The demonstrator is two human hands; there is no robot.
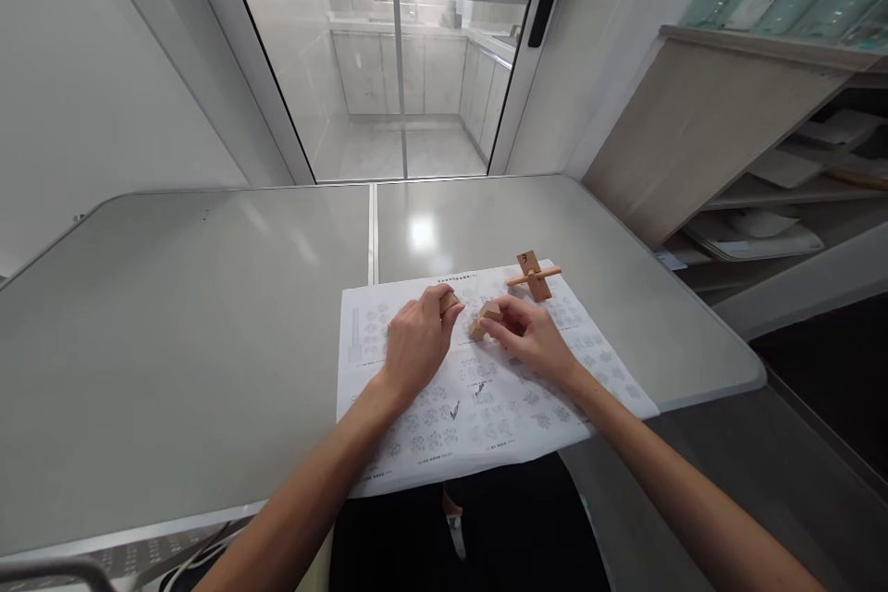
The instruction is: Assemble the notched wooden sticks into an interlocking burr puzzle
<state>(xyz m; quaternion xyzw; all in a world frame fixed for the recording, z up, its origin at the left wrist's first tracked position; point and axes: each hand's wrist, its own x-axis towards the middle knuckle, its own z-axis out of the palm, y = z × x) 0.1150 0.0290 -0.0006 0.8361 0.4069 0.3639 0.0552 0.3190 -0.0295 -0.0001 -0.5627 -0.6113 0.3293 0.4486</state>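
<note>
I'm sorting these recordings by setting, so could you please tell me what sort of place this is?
Probably a room in a home or office: a glass-paned door shows what look like kitchen cabinets, and a shelf unit stands beside the table.

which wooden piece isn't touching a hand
The black-marked flat piece crossed by a stick, at the far right corner of the paper sheet; the left hand holds a block, and the right hand holds other blocky wood.

No words are legible; the white paper sheet (444, 379) bears tiny print and two dark ticks (454, 410), the flat brown wooden piece (540, 288) one unclear character.
</note>
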